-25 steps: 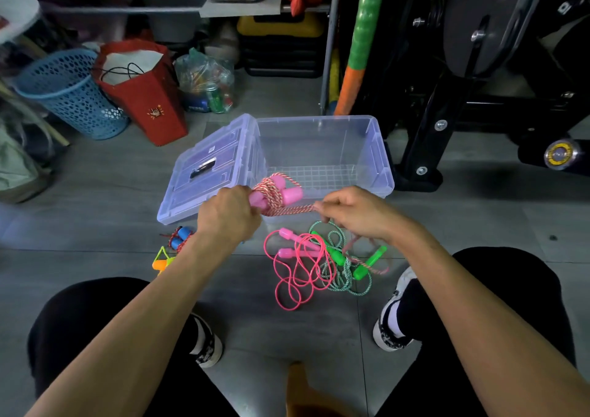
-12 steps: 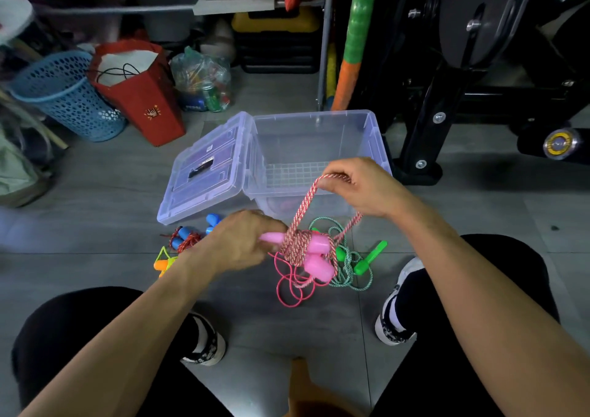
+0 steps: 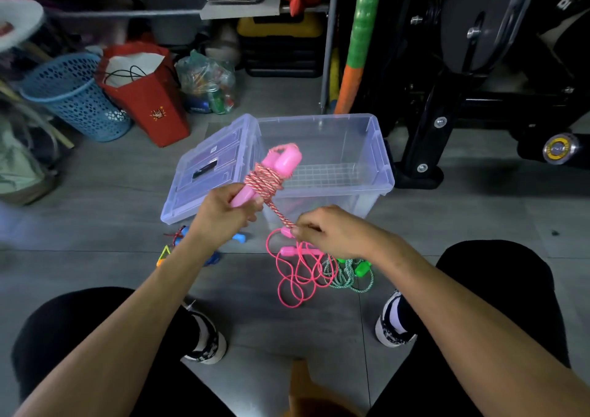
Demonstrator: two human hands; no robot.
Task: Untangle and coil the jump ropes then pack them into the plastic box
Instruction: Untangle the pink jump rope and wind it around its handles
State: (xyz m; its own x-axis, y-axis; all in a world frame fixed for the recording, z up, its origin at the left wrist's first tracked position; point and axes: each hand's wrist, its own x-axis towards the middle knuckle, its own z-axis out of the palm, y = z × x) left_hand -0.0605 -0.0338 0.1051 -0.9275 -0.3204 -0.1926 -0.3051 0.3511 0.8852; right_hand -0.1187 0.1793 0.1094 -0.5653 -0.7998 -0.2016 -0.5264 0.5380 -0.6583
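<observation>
Left hand gripping pink handles wound with striped rope, right hand pinching the rope's tail, open plastic box just behind, loose ropes on grey floor between the feet

The storage box and its hinged lid are translucent, smooth plastic with a slight gloss. The pink handles are glossy moulded plastic. The red-and-white rope wound on them is braided cord, matt and coarse. The pink rope is smooth, shiny plastic cord; the green rope is braided. The floor is grey matt tile. The blue basket is perforated plastic.
</observation>
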